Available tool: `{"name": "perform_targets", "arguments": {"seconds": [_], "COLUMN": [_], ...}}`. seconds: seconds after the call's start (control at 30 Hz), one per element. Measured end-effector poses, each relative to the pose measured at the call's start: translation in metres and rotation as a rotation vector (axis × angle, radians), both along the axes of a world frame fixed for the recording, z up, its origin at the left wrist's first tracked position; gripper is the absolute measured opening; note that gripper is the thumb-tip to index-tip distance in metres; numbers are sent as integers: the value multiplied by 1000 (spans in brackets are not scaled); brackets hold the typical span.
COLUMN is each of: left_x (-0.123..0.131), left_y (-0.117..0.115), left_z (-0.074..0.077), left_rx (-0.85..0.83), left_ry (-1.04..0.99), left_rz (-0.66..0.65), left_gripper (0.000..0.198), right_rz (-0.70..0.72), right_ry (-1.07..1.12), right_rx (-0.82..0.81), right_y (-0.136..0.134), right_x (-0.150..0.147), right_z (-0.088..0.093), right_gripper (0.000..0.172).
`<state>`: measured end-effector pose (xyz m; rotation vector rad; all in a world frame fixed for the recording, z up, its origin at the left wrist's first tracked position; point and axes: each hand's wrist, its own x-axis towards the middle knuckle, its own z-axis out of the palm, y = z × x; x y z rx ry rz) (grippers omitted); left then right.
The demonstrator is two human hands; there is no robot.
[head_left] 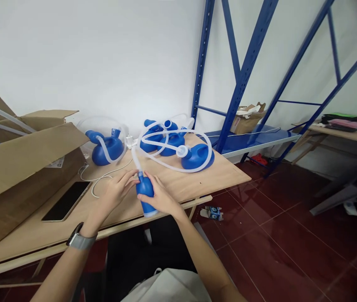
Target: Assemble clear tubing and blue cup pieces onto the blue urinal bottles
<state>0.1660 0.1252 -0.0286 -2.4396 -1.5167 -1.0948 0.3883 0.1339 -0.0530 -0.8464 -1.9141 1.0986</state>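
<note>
A blue urinal bottle with a pale base stands near the table's front edge. From its narrow neck rises a clear hose that runs back among the other bottles. My right hand wraps round the bottle's body, thumb across its front. At the neck, the fingers of my left hand close in from the left, by the joint of hose and bottle; the exact contact of the fingertips is hard to see. Farther back lie more blue bottles with hoses, among them one at the right and one at the left.
On the wooden table, a black phone lies left of my hands beside a white cable. A large open cardboard box takes up the left side. Blue metal shelving stands behind at the right. A small carton lies on the floor.
</note>
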Motion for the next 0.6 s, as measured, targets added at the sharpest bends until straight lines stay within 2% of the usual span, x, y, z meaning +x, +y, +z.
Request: {"name": "perform_targets", "arguments": {"seconds": [0.1, 0.2, 0.43, 0.6], "left_x": [-1, 0, 12, 18], "left_y": [-4, -12, -13, -5], "left_z": [-1, 1, 16, 15], "left_rx": [139, 209, 270, 276], "left_ry": [62, 66, -2, -22], "left_rz": [-14, 20, 6, 56], "left_gripper": [36, 34, 36, 38], "right_rz": [41, 71, 77, 78], "right_ry": [-20, -25, -27, -67], "right_rx": [32, 54, 108, 89], "right_y": [-8, -17, -26, -21], "right_x": [0, 2, 9, 11], "right_z": [9, 18, 32, 36], "right_gripper": [89, 88, 85, 83]}}
